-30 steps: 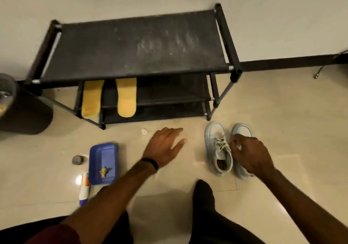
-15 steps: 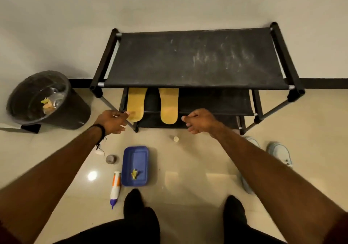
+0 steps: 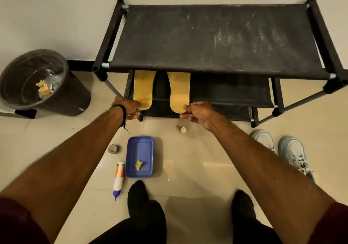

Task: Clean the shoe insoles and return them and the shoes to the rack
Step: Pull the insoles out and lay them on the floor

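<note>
Two mustard-yellow insoles point(image 3: 144, 88) lie on a scuffed black rack point(image 3: 212, 38); pale blue-white sneakers point(image 3: 282, 153), a blue tray point(image 3: 140, 147) and a dark grey bin point(image 3: 47, 85) dot the beige floor point(image 3: 197, 168).

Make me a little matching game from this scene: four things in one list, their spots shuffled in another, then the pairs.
Things:
1. yellow insoles
2. pale shoes
3. yellow scrap
4. glue bottle

Places:
A. in the blue tray
B. on the floor, right of the rack
C. on the rack's lower shelf, a hand at each
D. lying on the floor, left of the blue tray

Pairs: 1-C, 2-B, 3-A, 4-D
</note>
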